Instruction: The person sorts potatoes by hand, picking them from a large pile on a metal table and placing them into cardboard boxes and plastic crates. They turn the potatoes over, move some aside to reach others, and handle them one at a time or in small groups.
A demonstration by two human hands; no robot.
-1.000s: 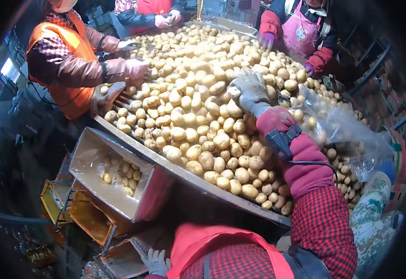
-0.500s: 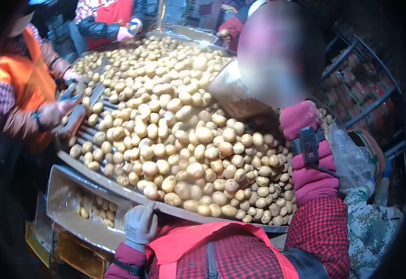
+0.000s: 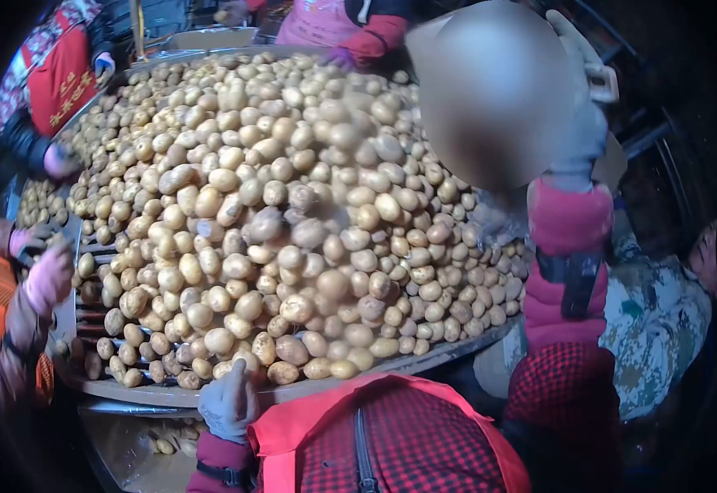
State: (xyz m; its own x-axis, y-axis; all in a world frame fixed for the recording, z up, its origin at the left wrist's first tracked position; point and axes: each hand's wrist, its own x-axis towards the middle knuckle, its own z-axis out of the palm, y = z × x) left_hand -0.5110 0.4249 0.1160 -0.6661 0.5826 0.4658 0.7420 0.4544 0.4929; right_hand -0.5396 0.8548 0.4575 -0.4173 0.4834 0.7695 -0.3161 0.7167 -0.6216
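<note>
Potatoes cover a wide sorting table with metal slats at its left side. My left hand, in a grey glove, rests on the near rim beside the closest potatoes; a finger is stretched out and nothing is held. On the right, my right hand, also in a grey glove, is raised and closed at the side of a light-brown container. A blurred patch hides most of that container and some of the fingers. Its contents do not show.
Co-workers' hands reach over the table: a pink-gloved hand at left, another hand beyond it, and a purple-gloved hand at the far side. A plastic-lined box sits below the near rim. Camouflage clothing shows at right.
The view has shifted and the table appears larger. My right hand and the container appear higher and further right, away from the pile. My left hand stays at the near rim.
</note>
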